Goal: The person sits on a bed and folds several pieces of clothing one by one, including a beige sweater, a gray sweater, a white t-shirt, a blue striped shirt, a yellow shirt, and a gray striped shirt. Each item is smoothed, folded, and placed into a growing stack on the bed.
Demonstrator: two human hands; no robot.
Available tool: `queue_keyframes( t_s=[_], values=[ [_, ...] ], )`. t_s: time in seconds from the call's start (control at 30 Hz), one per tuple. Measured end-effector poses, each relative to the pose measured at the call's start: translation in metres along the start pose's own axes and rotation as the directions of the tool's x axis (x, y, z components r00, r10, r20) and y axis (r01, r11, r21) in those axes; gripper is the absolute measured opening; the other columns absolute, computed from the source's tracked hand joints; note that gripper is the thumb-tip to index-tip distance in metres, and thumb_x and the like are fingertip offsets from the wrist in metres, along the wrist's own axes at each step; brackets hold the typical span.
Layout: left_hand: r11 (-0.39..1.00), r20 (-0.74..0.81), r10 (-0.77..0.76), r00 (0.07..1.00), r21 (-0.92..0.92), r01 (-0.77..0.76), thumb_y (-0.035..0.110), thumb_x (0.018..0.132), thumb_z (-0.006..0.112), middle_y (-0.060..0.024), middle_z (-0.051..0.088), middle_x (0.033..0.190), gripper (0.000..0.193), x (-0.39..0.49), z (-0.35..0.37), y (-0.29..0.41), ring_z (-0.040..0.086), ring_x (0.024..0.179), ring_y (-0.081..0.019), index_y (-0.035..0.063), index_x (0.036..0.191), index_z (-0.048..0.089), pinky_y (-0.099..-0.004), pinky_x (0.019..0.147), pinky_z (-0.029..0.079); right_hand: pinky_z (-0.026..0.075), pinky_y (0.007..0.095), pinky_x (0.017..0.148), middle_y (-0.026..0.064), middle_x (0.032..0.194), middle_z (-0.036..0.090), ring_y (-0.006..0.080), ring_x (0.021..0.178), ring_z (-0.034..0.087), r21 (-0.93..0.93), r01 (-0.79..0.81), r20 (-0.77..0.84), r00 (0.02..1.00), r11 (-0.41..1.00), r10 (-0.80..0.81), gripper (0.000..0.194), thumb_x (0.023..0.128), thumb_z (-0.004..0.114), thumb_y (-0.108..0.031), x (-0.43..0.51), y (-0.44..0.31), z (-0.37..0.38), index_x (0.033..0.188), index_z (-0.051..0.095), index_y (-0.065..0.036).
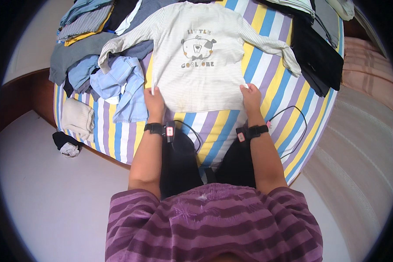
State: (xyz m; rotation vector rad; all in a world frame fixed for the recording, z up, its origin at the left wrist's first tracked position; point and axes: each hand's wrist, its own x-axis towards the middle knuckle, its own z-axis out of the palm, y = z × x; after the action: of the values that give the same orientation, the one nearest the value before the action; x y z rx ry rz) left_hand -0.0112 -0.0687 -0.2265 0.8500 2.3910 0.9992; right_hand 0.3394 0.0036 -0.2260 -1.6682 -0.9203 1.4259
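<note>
A child's white and grey striped long-sleeved shirt (199,85) lies spread face up on a striped bedsheet (213,131), with an animal face and lettering printed on its chest. Its neckline is at the top of the view and its hem is towards me. My left hand (154,101) pinches the lower left side of the shirt near the hem. The lower right side is between the thumb and fingers of my right hand (251,97), where a small white tag shows. Both sleeves reach outwards, the left one resting on piled clothes.
Heaped clothes (82,42) and a light blue denim garment (127,88) lie left. A folded cream knit garment (78,118) sits near the bed's edge. Black garments (317,55) are at the right. Thin black cables (306,122) run from bands on both wrists. A dark and white bundle (67,145) hangs beside the bed.
</note>
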Motion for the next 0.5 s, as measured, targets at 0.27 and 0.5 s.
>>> queue_keyframes(
  t_s=[0.27, 0.5],
  values=[
    [0.996, -0.175, 0.016, 0.984, 0.088, -0.001, 0.014, 0.087, 0.061, -0.0142, 0.058, 0.09, 0.02, -0.013, -0.004, 0.019, 0.056, 0.081, -0.0253, -0.0016, 0.097, 0.054, -0.0356, 0.074, 0.045, 0.037, 0.0232, 0.051, 0.0012, 0.07, 0.061, 0.0056, 0.059, 0.051, 0.06, -0.028, -0.028, 0.999, 0.998, 0.029, 0.015, 0.085, 0.065, -0.012, -0.004, 0.01, -0.007, 0.091, 0.06, 0.001],
    [0.932, 0.509, 0.247, 0.825, -0.357, -0.06, 0.007, 0.093, 0.052, -0.0083, 0.057, 0.119, 0.032, -0.082, 0.065, 0.103, 0.055, 0.106, -0.0157, 0.0033, 0.125, 0.052, -0.0295, 0.092, 0.045, 0.044, 0.0247, 0.068, -0.0006, 0.082, 0.057, 0.0095, 0.076, 0.053, -0.186, 0.059, 0.0, 0.998, 0.981, -0.06, 0.014, 0.082, 0.06, -0.008, -0.021, 0.027, -0.02, 0.095, 0.059, -0.002]
  ],
)
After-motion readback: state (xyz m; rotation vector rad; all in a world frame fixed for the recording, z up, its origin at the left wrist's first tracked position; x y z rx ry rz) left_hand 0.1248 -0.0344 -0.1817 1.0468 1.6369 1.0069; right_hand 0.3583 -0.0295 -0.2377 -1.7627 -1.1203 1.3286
